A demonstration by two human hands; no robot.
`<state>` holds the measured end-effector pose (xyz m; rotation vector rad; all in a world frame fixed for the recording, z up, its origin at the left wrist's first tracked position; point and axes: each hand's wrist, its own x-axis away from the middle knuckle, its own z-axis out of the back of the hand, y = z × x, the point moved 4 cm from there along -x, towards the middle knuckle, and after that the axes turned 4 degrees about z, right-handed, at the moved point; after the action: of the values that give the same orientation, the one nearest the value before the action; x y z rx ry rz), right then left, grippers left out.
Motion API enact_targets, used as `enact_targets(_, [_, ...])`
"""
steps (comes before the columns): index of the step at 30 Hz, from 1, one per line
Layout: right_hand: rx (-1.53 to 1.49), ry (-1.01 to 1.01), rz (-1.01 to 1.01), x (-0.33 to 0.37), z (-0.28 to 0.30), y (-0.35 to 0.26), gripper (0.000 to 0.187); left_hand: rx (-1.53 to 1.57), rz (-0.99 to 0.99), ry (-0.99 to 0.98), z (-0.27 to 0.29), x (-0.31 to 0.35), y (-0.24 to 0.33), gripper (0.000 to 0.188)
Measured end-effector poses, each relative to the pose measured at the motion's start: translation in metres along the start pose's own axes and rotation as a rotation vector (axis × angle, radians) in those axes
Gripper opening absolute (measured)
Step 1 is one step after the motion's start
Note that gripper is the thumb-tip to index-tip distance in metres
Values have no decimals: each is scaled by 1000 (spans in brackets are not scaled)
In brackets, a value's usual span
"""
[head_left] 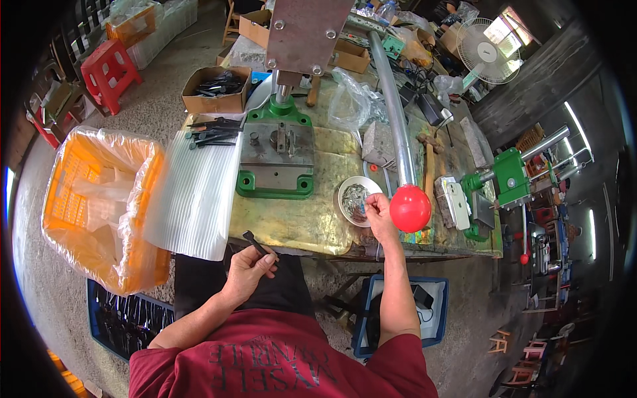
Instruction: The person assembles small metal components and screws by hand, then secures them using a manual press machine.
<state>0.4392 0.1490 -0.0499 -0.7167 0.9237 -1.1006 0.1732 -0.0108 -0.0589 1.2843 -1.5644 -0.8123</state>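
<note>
Low in front of the table edge, my left hand point(249, 273) is closed on a small black part point(257, 242) with a narrow shank and a wider end, which points up and away from me. My right hand point(379, 215) reaches over the near right side of a white bowl point(342, 198) of small metal pieces. Its thumb and fingers are pinched together; whatever is between them is too small to name. Just right of that hand is the red ball knob point(410, 208) of the lever on a green hand press point(275, 193). No part that I can make out sits on the press's metal plate.
Left of the press, a white foam sheet point(192, 199) carries several dark parts point(213, 132). Behind stands a cardboard box point(219, 105) of similar parts. An orange crate point(156, 199) lined with plastic is farther left. A hammer point(429, 166), a phone point(455, 204) and a second green press point(512, 178) are to the right.
</note>
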Motion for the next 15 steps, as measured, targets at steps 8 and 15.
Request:
enact_targets(8, [430,-239,143,-6,-1,-47,14,-5,20,2,1,0,-1,12])
enact_targets(15, [661,-430,47,-10,-2,-53,17,-25,25,-8,-3,0,-2,13])
